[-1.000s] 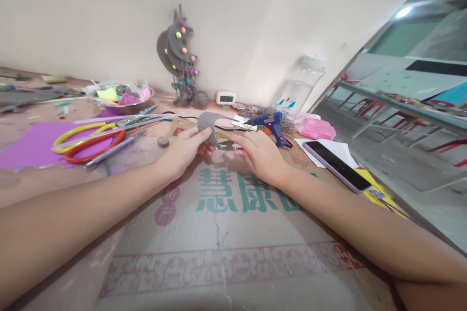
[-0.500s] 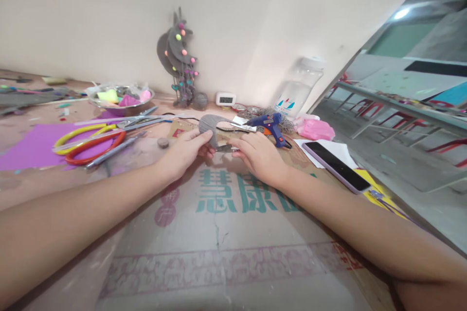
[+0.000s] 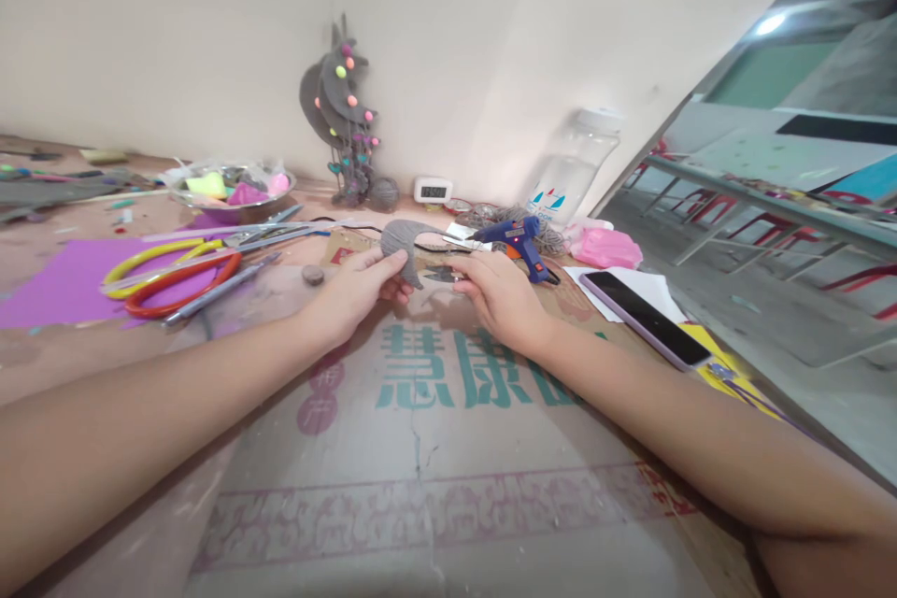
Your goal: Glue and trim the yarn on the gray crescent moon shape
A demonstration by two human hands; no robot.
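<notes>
Pinching the gray crescent [image 3: 398,240]: left hand [image 3: 361,288]. Right hand [image 3: 508,299] grips something dark [image 3: 440,275]. Right of the crescent, glue gun [image 3: 509,231]; left, scissors [image 3: 233,263].

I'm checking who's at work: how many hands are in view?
2. The left hand holds the grey crescent; the right hand is across from it, nearer the blue glue gun.

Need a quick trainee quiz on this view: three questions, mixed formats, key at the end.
1. True or false: the left hand holds the gray crescent.
2. Fill in the color: the glue gun has a mostly ____ body.
3. As the camera sees it, where is the phone relative to the glue gun? (a) left and farther away; (b) right and nearer; (c) directly behind.

Key: 1. True. 2. Blue. 3. b.
</notes>
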